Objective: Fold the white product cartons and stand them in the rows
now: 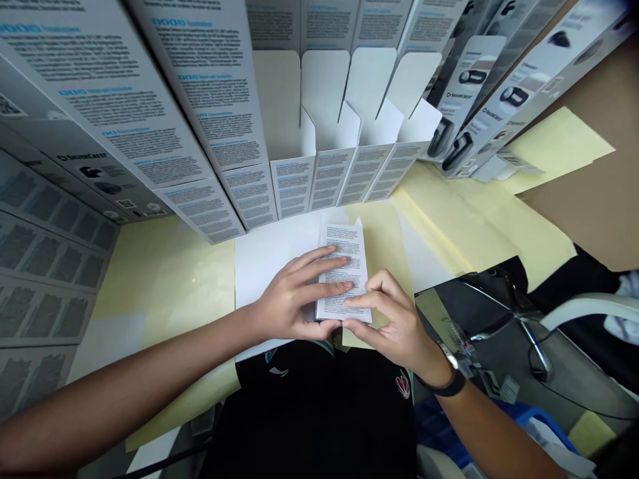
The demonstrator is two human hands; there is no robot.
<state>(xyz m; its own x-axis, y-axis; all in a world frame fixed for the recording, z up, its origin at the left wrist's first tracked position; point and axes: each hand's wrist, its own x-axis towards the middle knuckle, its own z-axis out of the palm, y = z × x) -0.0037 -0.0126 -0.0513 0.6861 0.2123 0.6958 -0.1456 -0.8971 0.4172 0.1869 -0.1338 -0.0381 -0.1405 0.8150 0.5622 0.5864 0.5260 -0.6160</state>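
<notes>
A small white printed carton lies on the table in front of me, its upper face covered in lines of text. My left hand rests over its left side, fingers stretched across the print and thumb at the near edge. At the near right corner, my right hand grips the carton between thumb and fingers. The near end of the carton is partly hidden by both thumbs. Just beyond it stands a row of open-topped cartons with white flaps raised.
Tall stacks of printed cartons rise at the left and back. More picture-printed boxes stand at the back right. Yellow paper covers parts of the table. To the right on the floor are a chair base and a blue bin.
</notes>
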